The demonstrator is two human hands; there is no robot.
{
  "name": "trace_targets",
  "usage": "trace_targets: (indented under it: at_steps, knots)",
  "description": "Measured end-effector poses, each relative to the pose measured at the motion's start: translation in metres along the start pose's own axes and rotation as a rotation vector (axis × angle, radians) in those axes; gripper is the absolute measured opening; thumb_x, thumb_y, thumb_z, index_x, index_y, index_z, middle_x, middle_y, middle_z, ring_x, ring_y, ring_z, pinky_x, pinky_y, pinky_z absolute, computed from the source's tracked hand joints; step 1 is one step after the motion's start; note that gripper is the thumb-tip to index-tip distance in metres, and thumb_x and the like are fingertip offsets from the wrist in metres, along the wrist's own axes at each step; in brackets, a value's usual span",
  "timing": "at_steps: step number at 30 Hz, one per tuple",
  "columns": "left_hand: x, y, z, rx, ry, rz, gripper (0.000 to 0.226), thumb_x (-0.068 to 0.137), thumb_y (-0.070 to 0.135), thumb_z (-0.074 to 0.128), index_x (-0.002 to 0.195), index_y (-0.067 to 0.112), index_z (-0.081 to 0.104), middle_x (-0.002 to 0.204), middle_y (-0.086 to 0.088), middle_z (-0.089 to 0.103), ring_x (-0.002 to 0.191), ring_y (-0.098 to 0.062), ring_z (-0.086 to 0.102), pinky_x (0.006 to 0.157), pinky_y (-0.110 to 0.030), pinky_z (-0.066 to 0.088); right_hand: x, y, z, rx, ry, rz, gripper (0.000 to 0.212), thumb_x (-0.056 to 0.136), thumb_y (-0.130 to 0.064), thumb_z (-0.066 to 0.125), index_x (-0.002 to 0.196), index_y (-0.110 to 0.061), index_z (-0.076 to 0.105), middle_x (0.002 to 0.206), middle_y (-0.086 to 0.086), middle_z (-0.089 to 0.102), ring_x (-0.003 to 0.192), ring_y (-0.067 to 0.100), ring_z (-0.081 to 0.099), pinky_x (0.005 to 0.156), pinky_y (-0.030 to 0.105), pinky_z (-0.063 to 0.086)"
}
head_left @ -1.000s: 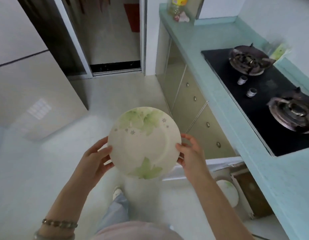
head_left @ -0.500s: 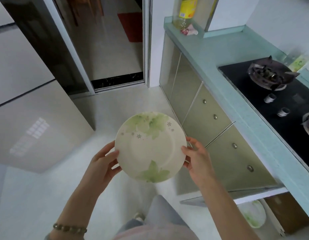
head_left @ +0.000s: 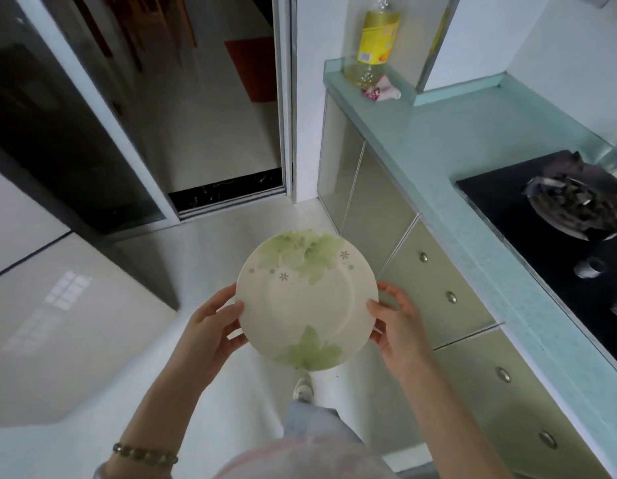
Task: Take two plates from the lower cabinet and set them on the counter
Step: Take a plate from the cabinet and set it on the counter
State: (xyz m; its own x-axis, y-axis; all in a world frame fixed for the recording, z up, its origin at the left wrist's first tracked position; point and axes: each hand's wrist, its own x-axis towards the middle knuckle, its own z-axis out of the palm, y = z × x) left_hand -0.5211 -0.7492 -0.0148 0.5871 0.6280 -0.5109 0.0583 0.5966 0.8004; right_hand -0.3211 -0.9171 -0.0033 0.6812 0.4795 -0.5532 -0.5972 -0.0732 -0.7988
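While both hands carry the plate [head_left: 306,299] in the air, no plate shows on the worktop [head_left: 438,160]. Left hand [head_left: 206,330]: fingers curled on the left rim. Right hand [head_left: 400,330]: fingers curled on the right rim. Plate is face up, slightly tilted, over the floor, just beside the drawers [head_left: 421,281]. Can't tell if a second plate is stacked underneath. My read: fetch done for at least one, set-down pending, possibly another trip.
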Motion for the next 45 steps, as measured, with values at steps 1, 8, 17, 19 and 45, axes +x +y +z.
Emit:
trace_targets:
  at_steps: [1, 8, 17, 19, 45]
  knots:
    - [0.014, 0.009, 0.006, 0.007, -0.005, 0.006, 0.035, 0.096, 0.004, 0.048, 0.115, 0.024, 0.07, 0.099, -0.005, 0.073, 0.083, -0.019, 0.07, 0.075, -0.038, 0.059, 0.012, -0.01, 0.004, 0.007, 0.003, -0.007, 0.032, 0.087, 0.008, 0.052, 0.094, -0.022, 0.061, 0.083, 0.008, 0.068, 0.065, 0.018, 0.061, 0.054, 0.026, 0.049]
    - [0.106, 0.058, 0.049, 0.036, -0.028, -0.022, 0.033, 0.096, 0.003, 0.05, 0.109, 0.025, 0.073, 0.098, -0.007, 0.074, 0.082, -0.021, 0.071, 0.075, -0.039, 0.06, 0.082, -0.067, 0.019, 0.045, 0.075, -0.017, 0.033, 0.086, 0.01, 0.05, 0.099, -0.019, 0.06, 0.085, 0.01, 0.063, 0.067, 0.021, 0.057, 0.057, 0.028, 0.046]
    - [0.251, 0.122, 0.109, 0.175, -0.172, -0.073, 0.034, 0.096, 0.004, 0.05, 0.116, 0.025, 0.066, 0.104, -0.004, 0.075, 0.09, -0.022, 0.07, 0.083, -0.044, 0.057, 0.184, -0.117, 0.036, 0.145, 0.265, -0.044, 0.03, 0.088, 0.009, 0.051, 0.103, -0.016, 0.059, 0.098, 0.016, 0.062, 0.078, 0.026, 0.059, 0.064, 0.034, 0.049]
    - [0.288, 0.141, 0.123, 0.184, -0.214, -0.092, 0.034, 0.096, 0.003, 0.05, 0.117, 0.024, 0.066, 0.105, -0.005, 0.074, 0.092, -0.025, 0.068, 0.087, -0.048, 0.053, 0.209, -0.13, 0.045, 0.164, 0.315, -0.047, 0.029, 0.089, 0.007, 0.051, 0.107, -0.015, 0.058, 0.101, 0.017, 0.063, 0.081, 0.028, 0.06, 0.067, 0.036, 0.05]
    - [0.586, 0.219, 0.361, 0.471, -0.515, -0.243, 0.007, 0.091, 0.002, 0.059, 0.093, 0.006, 0.064, 0.071, -0.005, 0.071, 0.055, -0.013, 0.068, 0.048, -0.022, 0.051, 0.416, -0.26, 0.015, 0.447, 0.76, -0.147, 0.029, 0.089, 0.002, 0.051, 0.102, -0.022, 0.062, 0.085, 0.009, 0.07, 0.079, 0.026, 0.067, 0.057, 0.034, 0.055]
